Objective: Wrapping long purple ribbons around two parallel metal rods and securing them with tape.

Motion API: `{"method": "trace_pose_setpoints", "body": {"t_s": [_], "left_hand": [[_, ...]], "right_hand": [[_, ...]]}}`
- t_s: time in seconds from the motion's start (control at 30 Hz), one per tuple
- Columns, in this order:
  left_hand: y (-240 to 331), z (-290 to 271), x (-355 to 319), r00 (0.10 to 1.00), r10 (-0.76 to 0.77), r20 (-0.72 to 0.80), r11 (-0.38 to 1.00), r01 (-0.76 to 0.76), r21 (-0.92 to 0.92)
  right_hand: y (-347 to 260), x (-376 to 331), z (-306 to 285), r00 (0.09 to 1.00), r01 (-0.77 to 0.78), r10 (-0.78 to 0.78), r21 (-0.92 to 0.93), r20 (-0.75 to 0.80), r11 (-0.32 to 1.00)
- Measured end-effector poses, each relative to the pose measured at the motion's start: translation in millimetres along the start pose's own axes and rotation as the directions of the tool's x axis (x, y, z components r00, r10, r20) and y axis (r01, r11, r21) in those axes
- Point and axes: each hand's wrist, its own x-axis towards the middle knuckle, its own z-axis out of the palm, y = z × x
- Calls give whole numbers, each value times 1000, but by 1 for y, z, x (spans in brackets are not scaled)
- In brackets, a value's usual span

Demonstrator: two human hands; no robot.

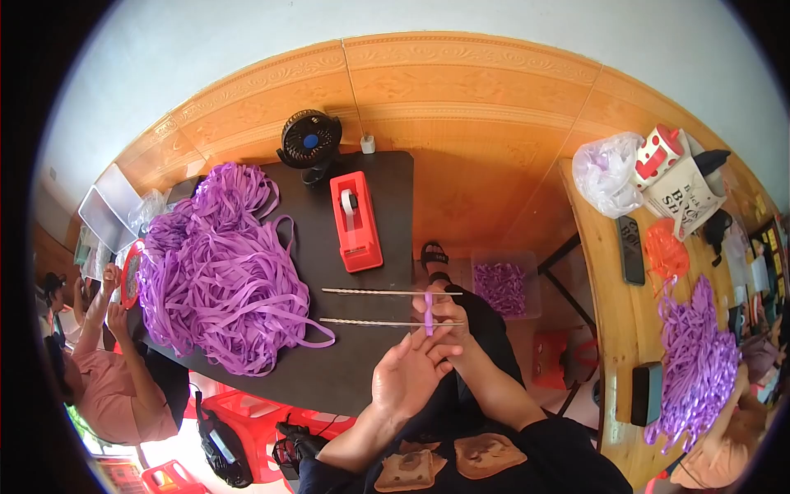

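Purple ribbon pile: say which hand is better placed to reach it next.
Left, likely: the left hand is nearer the purple ribbon pile, palm open, while the right hand is at the metal rods.

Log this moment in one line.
Left hand: open, palm up; right hand: at two metal rods, grip unclear; purple ribbon: spans rods; ribbon pile: on dark table

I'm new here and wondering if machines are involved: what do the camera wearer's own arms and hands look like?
Human, not mechanical: the left hand and right hand wear no gloves, and no watch or cables show on them. The forearms are bare below dark sleeves; the dark top has brown toast-like prints.
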Motion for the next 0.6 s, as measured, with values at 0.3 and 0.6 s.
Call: {"method": "trace_pose_setpoints", "body": {"t_s": [0.3,0.6], "left_hand": [[1,2,0,1000,24,5,1000,-23,-19],[2,2,0,1000,8,6,1000,-8,-5]], "right_hand": [[-13,-4,2,991,-5,-32,-279,-127,960],[-12,-4,-15,991,-43,-6,-371,-131,928]]}}
